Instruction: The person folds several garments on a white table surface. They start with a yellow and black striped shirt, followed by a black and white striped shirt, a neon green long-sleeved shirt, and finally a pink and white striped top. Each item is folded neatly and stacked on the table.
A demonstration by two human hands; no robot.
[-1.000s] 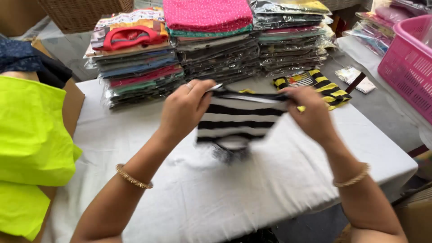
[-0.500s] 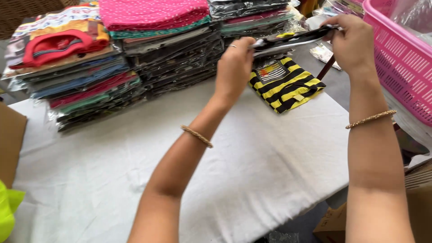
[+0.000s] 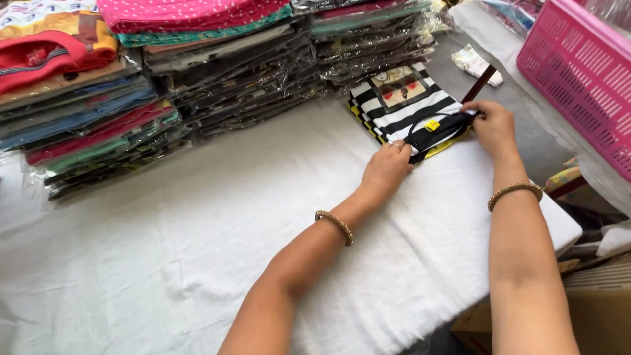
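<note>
Both hands are down on a folded black-and-white striped shirt (image 3: 414, 108) lying on the white cloth (image 3: 197, 263) that covers the table. The left hand (image 3: 388, 167) presses its fingertips on the shirt's near edge, and the right hand (image 3: 493, 125) pinches the right-hand corner — so the hands sit apart, one at each end of that edge. Between them there's a small yellow tag (image 3: 432, 125) on the dark neckline. Just past the hands, the shirt shows a square printed patch (image 3: 397, 85) in beige and red. A yellow-and-black striped piece (image 3: 363, 118) peeks out underneath. Beyond the left hand stand stacks of folded clothes in clear plastic bags (image 3: 243, 85) — pink, teal, red and blue on top. Right of the right hand there's a pink plastic basket (image 3: 578, 79). Both wrists wear a gold bangle (image 3: 335, 225).
</note>
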